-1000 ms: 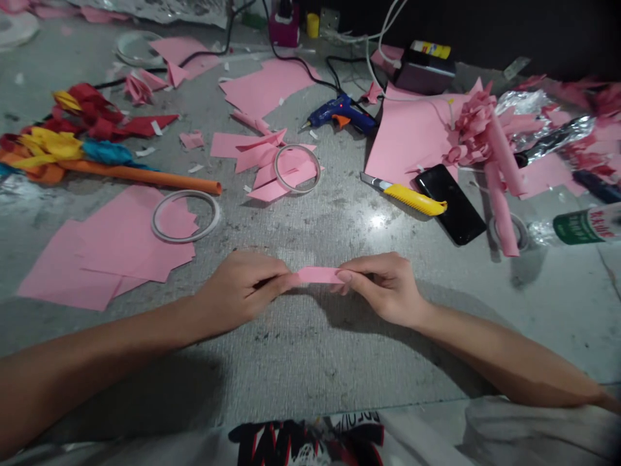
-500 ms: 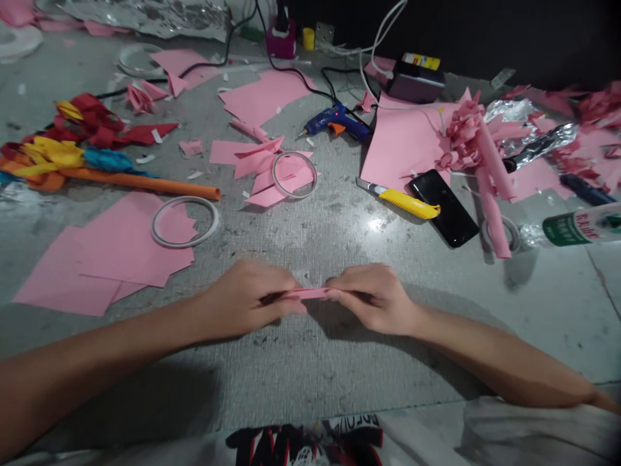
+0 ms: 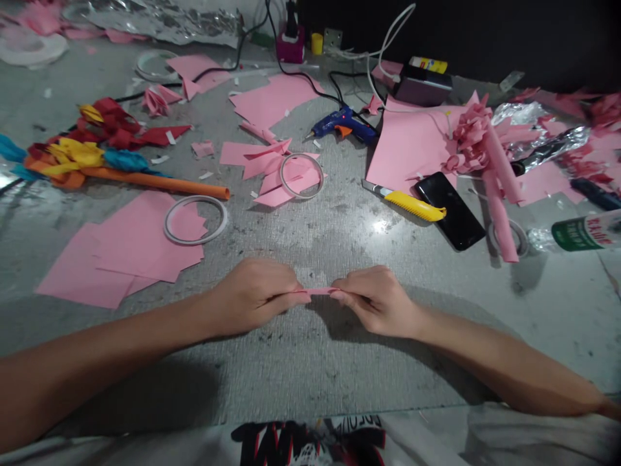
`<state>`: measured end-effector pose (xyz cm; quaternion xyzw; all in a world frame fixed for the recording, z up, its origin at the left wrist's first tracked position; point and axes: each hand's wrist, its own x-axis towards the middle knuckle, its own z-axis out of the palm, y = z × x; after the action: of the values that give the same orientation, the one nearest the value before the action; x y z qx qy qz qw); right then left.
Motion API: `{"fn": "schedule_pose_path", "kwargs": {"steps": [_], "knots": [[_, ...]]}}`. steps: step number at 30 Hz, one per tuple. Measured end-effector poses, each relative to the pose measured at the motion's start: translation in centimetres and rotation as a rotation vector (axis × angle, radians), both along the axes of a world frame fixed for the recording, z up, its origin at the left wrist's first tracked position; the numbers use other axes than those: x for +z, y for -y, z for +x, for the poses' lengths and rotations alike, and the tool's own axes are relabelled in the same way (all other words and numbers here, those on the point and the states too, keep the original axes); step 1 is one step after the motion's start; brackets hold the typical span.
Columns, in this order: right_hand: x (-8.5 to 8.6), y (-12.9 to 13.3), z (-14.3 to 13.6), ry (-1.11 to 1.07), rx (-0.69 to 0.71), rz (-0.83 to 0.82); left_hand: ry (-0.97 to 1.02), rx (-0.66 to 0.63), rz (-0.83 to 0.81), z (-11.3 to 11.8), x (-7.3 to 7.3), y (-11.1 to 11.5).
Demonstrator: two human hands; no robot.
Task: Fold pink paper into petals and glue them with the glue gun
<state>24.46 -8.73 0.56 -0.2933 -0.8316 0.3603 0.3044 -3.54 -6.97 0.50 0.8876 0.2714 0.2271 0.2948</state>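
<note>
A narrow strip of folded pink paper [image 3: 320, 291] spans the gap between my hands, just above the grey table. My left hand [image 3: 259, 294] pinches its left end between thumb and fingers. At the right end, my right hand [image 3: 376, 298] grips it the same way. Most of the paper within the fingers is hidden. Beyond my left hand lie several flat pink sheets [image 3: 130, 252] with a white tape roll [image 3: 167, 226] on top.
A yellow cutter [image 3: 414, 206] rests partly on a black phone [image 3: 456, 217]. Behind are a blue glue gun [image 3: 344, 123], pink cut pieces [image 3: 262, 162] and an orange paper tube [image 3: 169, 186]. Pink paper flowers [image 3: 470, 126] and a bottle [image 3: 582, 233] are at the right.
The view has shifted slightly, so the table items appear further right. The strip between my hands looks thinner and flatter, and my left thumb has closed down against the fingers.
</note>
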Motion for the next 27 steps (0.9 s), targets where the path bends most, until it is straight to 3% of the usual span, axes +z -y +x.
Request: {"fn": "schedule_pose_path", "kwargs": {"steps": [7,14,19,27], "knots": [[0.0,0.2,-0.2,0.04,0.034,0.048,0.0,-0.014,-0.031,0.12,-0.09,-0.17],[0.07,0.15,-0.27,0.067,0.08,0.041,0.029,-0.067,0.173,-0.11,-0.5,0.43],[-0.08,0.26,-0.1,0.073,0.042,0.068,0.032,-0.039,0.073,-0.07,-0.38,0.28],[0.47,-0.23,-0.07,0.019,0.037,-0.083,0.057,0.02,-0.014,-0.47,0.01,0.25]]}}
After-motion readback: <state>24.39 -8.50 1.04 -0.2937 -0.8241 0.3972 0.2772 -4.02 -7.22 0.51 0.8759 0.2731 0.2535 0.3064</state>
